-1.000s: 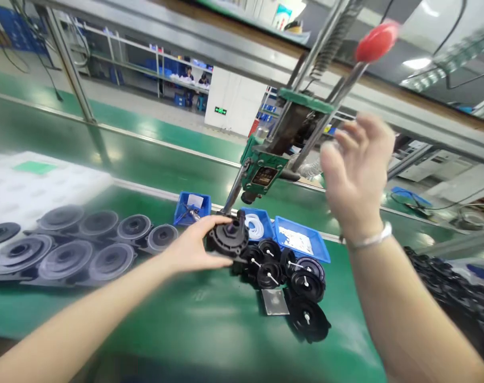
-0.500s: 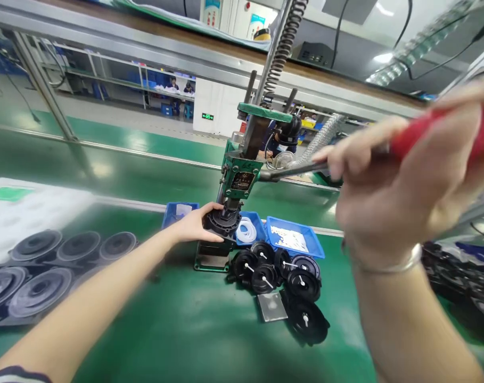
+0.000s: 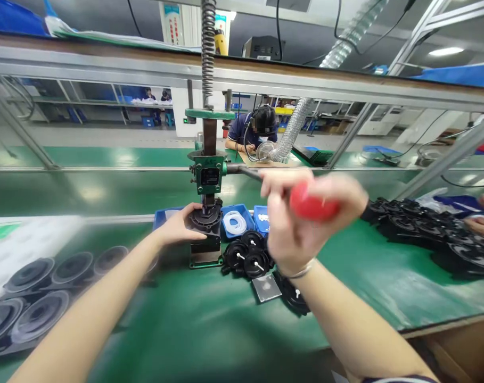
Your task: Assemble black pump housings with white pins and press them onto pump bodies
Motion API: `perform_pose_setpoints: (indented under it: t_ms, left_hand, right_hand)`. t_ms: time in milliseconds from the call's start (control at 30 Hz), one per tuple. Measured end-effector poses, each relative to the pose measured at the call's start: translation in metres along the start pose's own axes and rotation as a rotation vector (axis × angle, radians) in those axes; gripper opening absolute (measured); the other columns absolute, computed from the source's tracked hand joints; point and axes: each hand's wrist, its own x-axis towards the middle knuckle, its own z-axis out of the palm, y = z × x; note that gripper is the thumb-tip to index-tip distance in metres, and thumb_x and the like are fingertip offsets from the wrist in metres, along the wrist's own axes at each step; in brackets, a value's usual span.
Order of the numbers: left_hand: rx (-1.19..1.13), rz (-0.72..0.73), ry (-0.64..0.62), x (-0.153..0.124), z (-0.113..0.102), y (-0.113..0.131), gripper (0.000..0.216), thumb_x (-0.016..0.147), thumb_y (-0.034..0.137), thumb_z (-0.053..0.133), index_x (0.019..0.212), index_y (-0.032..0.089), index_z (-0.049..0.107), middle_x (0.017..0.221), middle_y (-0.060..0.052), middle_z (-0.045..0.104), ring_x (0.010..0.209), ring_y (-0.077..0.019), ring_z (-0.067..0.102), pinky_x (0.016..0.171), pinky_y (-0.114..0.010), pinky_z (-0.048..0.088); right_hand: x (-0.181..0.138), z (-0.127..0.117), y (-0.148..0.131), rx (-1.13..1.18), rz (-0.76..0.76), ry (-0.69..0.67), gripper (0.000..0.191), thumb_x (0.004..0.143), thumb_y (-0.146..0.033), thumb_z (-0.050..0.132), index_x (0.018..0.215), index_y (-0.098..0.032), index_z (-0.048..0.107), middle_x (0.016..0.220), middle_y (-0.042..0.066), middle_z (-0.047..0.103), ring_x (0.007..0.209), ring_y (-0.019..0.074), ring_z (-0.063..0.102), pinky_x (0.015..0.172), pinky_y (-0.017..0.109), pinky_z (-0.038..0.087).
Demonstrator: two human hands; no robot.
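Observation:
A green hand press stands on the green bench. My left hand grips a round black plastic part seated under the press ram. My right hand is closed around the red knob of the press lever, which is pulled down to about horizontal. A cluster of black round parts with white pins lies just right of the press base, beside a small metal plate.
Blue bins with white rings sit behind the press. Black discs lie at the left, a heap of black parts at the right. A person works across the line. The bench edge runs at lower right.
My right hand took hold of the red lever knob and pulled it down from high up to level. My left hand kept the black part under the ram.

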Motion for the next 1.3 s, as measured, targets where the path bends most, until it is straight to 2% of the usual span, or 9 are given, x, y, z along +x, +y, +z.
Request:
perform_pose_setpoints:
  t_ms: [133, 233, 333, 533, 700, 867, 1067, 1167, 1300]
  left_hand:
    - [0.011, -0.01, 0.006, -0.003, 0.001, 0.002, 0.084, 0.057, 0.039, 0.086, 0.126, 0.02, 0.042, 0.125, -0.01, 0.064, 0.12, -0.0292, 0.059, 0.11, -0.049, 0.04]
    - [0.025, -0.008, 0.034, -0.003, 0.005, 0.004, 0.084, 0.059, 0.04, 0.085, 0.127, 0.02, 0.041, 0.125, -0.011, 0.064, 0.119, -0.0288, 0.059, 0.111, -0.049, 0.038]
    - [0.024, -0.003, 0.063, -0.002, 0.011, 0.002, 0.085, 0.061, 0.04, 0.084, 0.13, 0.019, 0.038, 0.127, -0.012, 0.063, 0.12, -0.0283, 0.059, 0.111, -0.049, 0.038]
    - [-0.01, 0.009, 0.07, 0.002, 0.012, -0.002, 0.084, 0.058, 0.038, 0.087, 0.126, 0.019, 0.042, 0.129, -0.01, 0.062, 0.12, -0.0281, 0.058, 0.111, -0.046, 0.038]
    - [-0.059, 0.005, -0.002, 0.004, 0.002, 0.0, 0.082, 0.057, 0.032, 0.088, 0.125, 0.018, 0.044, 0.127, -0.01, 0.063, 0.12, -0.0272, 0.058, 0.109, -0.043, 0.041]
    - [-0.124, 0.001, -0.049, 0.005, -0.005, -0.004, 0.08, 0.058, 0.028, 0.087, 0.125, 0.019, 0.046, 0.128, -0.008, 0.061, 0.124, -0.0267, 0.055, 0.11, -0.043, 0.04]
    - [-0.147, -0.017, -0.058, 0.005, -0.007, -0.008, 0.086, 0.054, 0.028, 0.089, 0.128, 0.021, 0.045, 0.13, -0.009, 0.06, 0.124, -0.0283, 0.055, 0.11, -0.047, 0.04]
    - [-0.134, -0.022, -0.038, 0.007, -0.007, -0.007, 0.087, 0.054, 0.029, 0.089, 0.129, 0.021, 0.046, 0.128, -0.009, 0.062, 0.123, -0.0282, 0.056, 0.11, -0.047, 0.04]
    - [-0.089, -0.021, 0.026, 0.001, -0.001, 0.0, 0.089, 0.053, 0.035, 0.088, 0.128, 0.017, 0.046, 0.124, -0.012, 0.065, 0.118, -0.0301, 0.06, 0.106, -0.049, 0.043]
  right_hand:
    - [-0.018, 0.003, -0.002, 0.089, 0.002, 0.047, 0.048, 0.078, -0.006, 0.053, 0.11, -0.037, 0.036, 0.081, -0.005, 0.045, 0.073, 0.016, 0.056, 0.083, 0.055, 0.054]
    - [0.001, -0.002, 0.001, 0.134, -0.03, -0.056, 0.047, 0.078, -0.007, 0.055, 0.112, -0.034, 0.037, 0.08, -0.004, 0.047, 0.072, 0.0155, 0.056, 0.078, 0.047, 0.056]
    - [0.011, -0.007, 0.001, 0.152, 0.035, -0.148, 0.044, 0.08, -0.008, 0.056, 0.114, -0.032, 0.04, 0.086, -0.001, 0.051, 0.077, 0.0171, 0.06, 0.08, 0.047, 0.056]
    - [-0.018, -0.004, -0.003, 0.06, 0.008, 0.028, 0.049, 0.077, -0.006, 0.055, 0.11, -0.036, 0.037, 0.086, -0.003, 0.049, 0.078, 0.0164, 0.057, 0.087, 0.058, 0.053]
    - [0.003, -0.006, 0.005, 0.115, -0.037, -0.132, 0.04, 0.079, -0.008, 0.056, 0.106, -0.032, 0.041, 0.082, -0.003, 0.05, 0.072, 0.0156, 0.059, 0.078, 0.045, 0.056]
    - [-0.011, -0.003, 0.001, 0.121, -0.024, 0.04, 0.049, 0.077, -0.003, 0.053, 0.111, -0.036, 0.041, 0.086, -0.003, 0.05, 0.078, 0.0169, 0.058, 0.086, 0.054, 0.053]
    - [-0.014, -0.001, 0.004, 0.1, -0.018, -0.046, 0.052, 0.078, -0.006, 0.052, 0.118, -0.037, 0.038, 0.084, -0.002, 0.049, 0.079, 0.0181, 0.058, 0.086, 0.053, 0.054]
    - [-0.016, 0.002, 0.007, 0.125, -0.055, 0.027, 0.059, 0.076, -0.004, 0.052, 0.121, -0.039, 0.036, 0.088, -0.002, 0.049, 0.084, 0.0183, 0.058, 0.09, 0.057, 0.052]
    - [-0.011, -0.006, 0.0, 0.132, 0.019, -0.064, 0.062, 0.08, -0.006, 0.05, 0.131, -0.037, 0.034, 0.109, 0.003, 0.053, 0.107, 0.0227, 0.06, 0.101, 0.057, 0.046]
